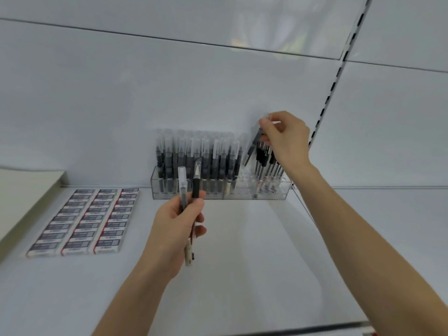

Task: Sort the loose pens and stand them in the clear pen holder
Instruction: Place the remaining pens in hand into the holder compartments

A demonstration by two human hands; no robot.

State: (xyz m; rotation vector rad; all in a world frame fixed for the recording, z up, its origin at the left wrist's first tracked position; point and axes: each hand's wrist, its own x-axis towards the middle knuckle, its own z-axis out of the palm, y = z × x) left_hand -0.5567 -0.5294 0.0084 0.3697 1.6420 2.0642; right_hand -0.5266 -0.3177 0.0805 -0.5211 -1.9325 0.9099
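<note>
Partly, the right hand [284, 137] covers its pen [252, 146].

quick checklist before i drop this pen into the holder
1. Right grip pinches the tilted pen: ok.
2. Pen tip near the free slots of the clear pen holder: ok.
3. Pen upright for insertion: not ok, it leans.
4. Pen matches the neighbouring row: cannot tell, blurred.
5. Left grip holds the spare pens clear of the holder: ok.
</note>
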